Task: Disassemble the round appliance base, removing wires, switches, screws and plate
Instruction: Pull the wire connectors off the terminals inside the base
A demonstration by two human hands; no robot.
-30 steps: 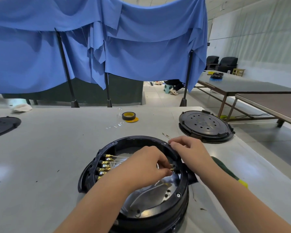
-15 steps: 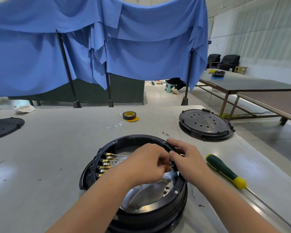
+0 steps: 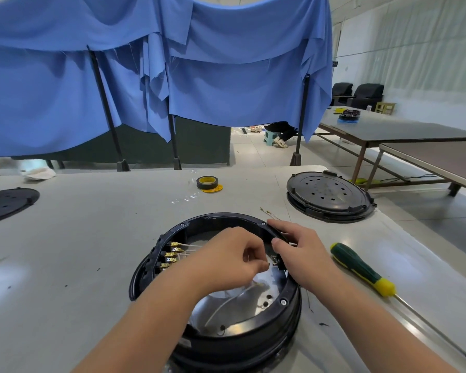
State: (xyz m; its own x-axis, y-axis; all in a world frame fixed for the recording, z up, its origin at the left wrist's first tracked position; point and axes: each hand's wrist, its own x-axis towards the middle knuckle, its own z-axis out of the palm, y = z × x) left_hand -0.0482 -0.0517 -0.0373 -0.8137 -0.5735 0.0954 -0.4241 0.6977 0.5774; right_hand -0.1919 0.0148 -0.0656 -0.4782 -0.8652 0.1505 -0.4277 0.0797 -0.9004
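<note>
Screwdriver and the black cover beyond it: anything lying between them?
Nothing: the head view shows bare table between the screwdriver and the cover.

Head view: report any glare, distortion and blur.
Head view: wide-angle bend bows the blue curtain and table edges; glare patches on the table at left and on the metal plate inside the base; centre sharp, left edge soft.

No text, label, brand or number is legible anywhere; a small blue sign (image 3: pixel 334 64) on the far wall is too blurred to read.
</note>
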